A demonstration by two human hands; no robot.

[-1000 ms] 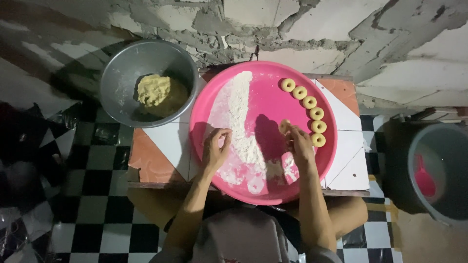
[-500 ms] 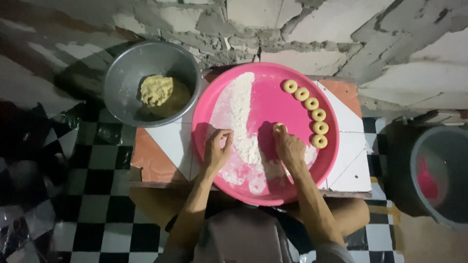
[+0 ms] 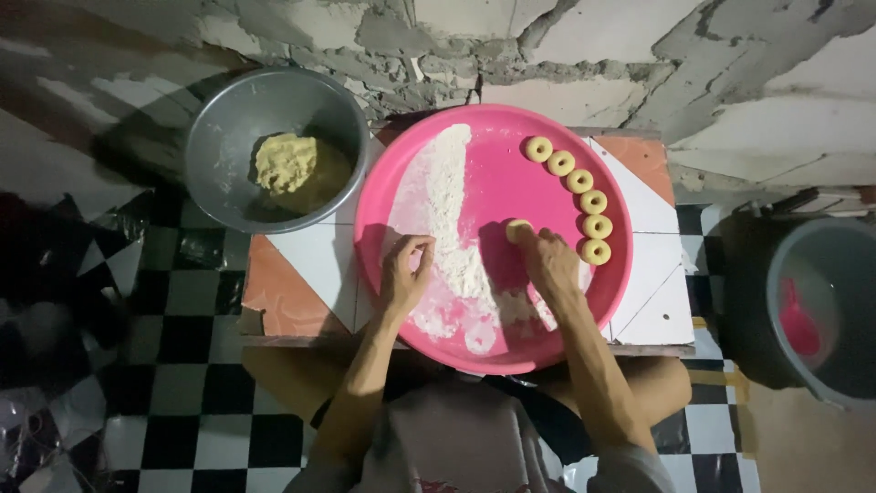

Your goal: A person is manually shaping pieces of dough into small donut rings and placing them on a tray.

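Dough ring (image 3: 518, 228) at right hand (image 3: 550, 265) fingertips, pink tray (image 3: 511, 173).

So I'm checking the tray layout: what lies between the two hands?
In the head view, a white flour streak on the pink tray lies between the left hand and the right hand, which holds a dough piece.

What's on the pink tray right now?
On the pink tray: a flour streak, six dough rings, both hands. The right hand pinches another dough piece, mostly covered by fingers.
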